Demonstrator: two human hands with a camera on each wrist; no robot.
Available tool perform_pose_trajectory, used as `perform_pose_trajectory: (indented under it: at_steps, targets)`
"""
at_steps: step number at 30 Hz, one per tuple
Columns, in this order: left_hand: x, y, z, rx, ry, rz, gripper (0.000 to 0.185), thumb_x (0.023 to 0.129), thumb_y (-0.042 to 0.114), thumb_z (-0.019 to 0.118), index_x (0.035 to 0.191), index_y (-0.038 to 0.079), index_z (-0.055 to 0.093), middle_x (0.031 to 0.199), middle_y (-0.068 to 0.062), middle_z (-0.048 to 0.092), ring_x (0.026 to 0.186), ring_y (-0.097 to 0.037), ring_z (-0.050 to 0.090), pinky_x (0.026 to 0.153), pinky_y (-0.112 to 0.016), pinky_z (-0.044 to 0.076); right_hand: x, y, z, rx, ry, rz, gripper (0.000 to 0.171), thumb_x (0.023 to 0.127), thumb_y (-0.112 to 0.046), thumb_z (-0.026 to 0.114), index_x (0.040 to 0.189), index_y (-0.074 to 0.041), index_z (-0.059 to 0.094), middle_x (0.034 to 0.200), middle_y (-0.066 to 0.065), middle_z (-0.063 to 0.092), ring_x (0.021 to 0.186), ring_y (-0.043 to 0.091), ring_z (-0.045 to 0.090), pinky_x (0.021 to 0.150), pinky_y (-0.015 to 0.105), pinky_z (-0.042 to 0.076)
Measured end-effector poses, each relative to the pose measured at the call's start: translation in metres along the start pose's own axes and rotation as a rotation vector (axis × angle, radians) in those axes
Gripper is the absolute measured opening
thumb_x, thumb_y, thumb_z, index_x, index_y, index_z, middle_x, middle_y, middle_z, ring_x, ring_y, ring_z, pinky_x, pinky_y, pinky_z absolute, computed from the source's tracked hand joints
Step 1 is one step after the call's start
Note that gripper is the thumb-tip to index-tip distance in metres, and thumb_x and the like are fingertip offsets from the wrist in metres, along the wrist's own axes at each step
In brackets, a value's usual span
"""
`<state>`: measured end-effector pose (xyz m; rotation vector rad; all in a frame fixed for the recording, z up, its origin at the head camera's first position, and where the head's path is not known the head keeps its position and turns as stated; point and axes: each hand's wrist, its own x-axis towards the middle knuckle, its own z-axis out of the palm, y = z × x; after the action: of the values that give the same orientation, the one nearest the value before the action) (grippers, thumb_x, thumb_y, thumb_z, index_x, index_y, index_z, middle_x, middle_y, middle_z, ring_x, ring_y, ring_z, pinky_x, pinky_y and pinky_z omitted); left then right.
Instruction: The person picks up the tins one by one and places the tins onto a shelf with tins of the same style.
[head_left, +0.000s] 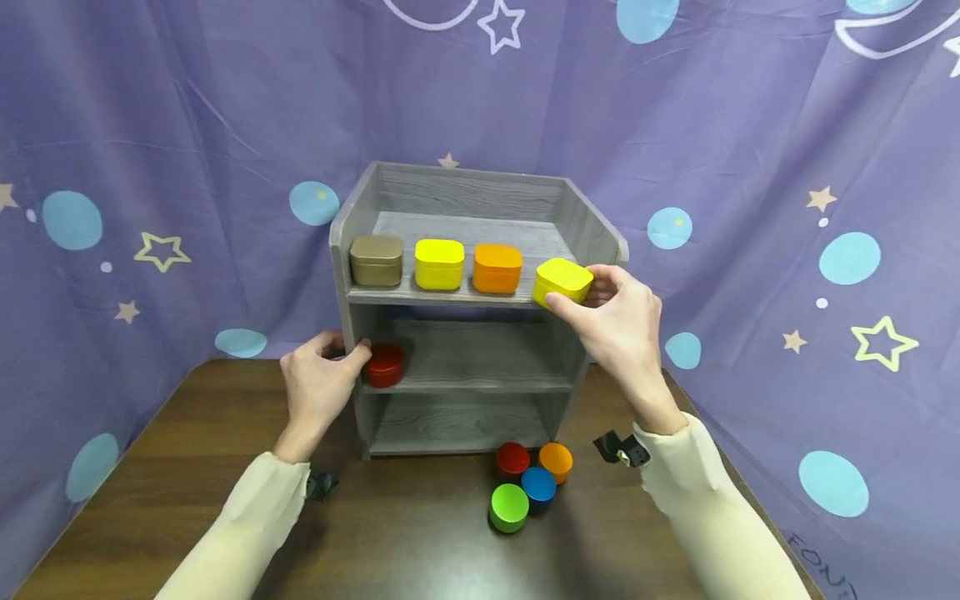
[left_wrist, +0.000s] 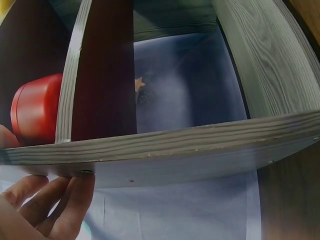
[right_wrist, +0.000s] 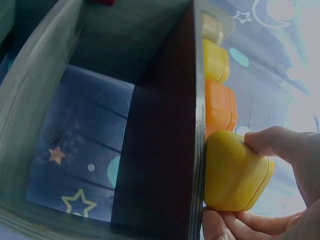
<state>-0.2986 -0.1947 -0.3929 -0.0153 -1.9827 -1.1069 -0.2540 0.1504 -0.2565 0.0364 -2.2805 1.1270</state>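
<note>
A small grey wooden shelf unit [head_left: 480,387] stands on the table. My right hand [head_left: 618,321] pinches a yellow lidded box [head_left: 562,281] between thumb and fingers at the right end of the top shelf, slightly tilted. Left of it on that shelf sit an orange box [head_left: 497,269], another yellow box [head_left: 439,265] and a brownish-gold box [head_left: 377,261]. My left hand [head_left: 322,379] grips the unit's left side panel, fingers outside and thumb around the front edge. Close to that thumb, a red round container [head_left: 385,365] sits on the middle shelf.
Before the unit's lower right corner, several round containers stand grouped on the brown table [head_left: 420,533]: red [head_left: 513,460], orange [head_left: 556,461], blue [head_left: 538,487] and green [head_left: 509,507]. A purple patterned curtain [head_left: 247,125] hangs behind and along both sides.
</note>
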Motion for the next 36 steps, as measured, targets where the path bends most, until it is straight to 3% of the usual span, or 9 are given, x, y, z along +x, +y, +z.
perform_pose_trajectory:
  at_steps: [6,14,18,21,27,36]
  targets:
    - [0.000,0.000,0.002,-0.007,0.004,0.002,0.015,0.080,0.019,0.083,0.075,0.005,0.080,0.071,-0.014,0.078,0.062,0.015,0.047,0.065,-0.017,0.035,0.002,-0.004,0.012,-0.030,0.068,-0.044,0.060,0.082,-0.031,0.090,0.131,-0.001,0.073,0.110,0.017,0.084,0.098,0.031,0.080,0.091,0.044,0.058]
    - [-0.002,0.001,0.004,-0.018,-0.006,0.039,0.016,0.082,0.018,0.083,0.078,0.003,0.080,0.074,-0.016,0.079,0.066,-0.025,0.066,0.064,-0.017,0.037,0.002,-0.010,0.024,-0.124,0.177,-0.088,0.047,0.083,-0.031,0.086,0.114,0.002,0.075,0.092,0.018,0.076,0.085,0.036,0.068,0.077,0.044,0.049]
    - [-0.001,0.001,0.003,-0.028,0.006,0.033,0.018,0.081,0.019,0.083,0.079,0.002,0.079,0.074,-0.018,0.079,0.069,-0.034,0.068,0.066,-0.016,0.037,0.006,-0.015,0.032,-0.162,0.213,-0.080,0.044,0.083,-0.033,0.087,0.108,0.002,0.075,0.094,0.021,0.076,0.089,0.041,0.070,0.078,0.053,0.052]
    - [-0.001,0.002,0.001,-0.020,0.000,0.028,0.019,0.082,0.021,0.083,0.078,0.003,0.079,0.073,-0.018,0.078,0.069,-0.038,0.070,0.066,-0.017,0.037,0.008,-0.018,0.037,-0.211,0.234,-0.061,0.046,0.083,-0.034,0.087,0.108,0.003,0.074,0.098,0.023,0.077,0.095,0.046,0.072,0.083,0.059,0.055]
    - [0.000,0.000,0.001,-0.010,0.004,0.015,0.020,0.083,0.022,0.083,0.078,0.003,0.078,0.074,-0.018,0.078,0.069,-0.041,0.071,0.066,-0.019,0.036,0.010,-0.018,0.045,-0.292,0.250,-0.071,0.050,0.087,-0.036,0.085,0.113,0.005,0.071,0.106,0.026,0.076,0.102,0.049,0.072,0.093,0.059,0.056]
    - [0.000,0.003,0.002,-0.018,0.007,0.018,0.019,0.083,0.019,0.082,0.076,0.002,0.077,0.072,-0.018,0.078,0.068,-0.037,0.068,0.064,-0.018,0.036,0.005,-0.016,0.046,-0.300,0.281,-0.094,0.055,0.088,-0.037,0.085,0.117,0.006,0.069,0.109,0.028,0.075,0.103,0.050,0.072,0.095,0.059,0.057]
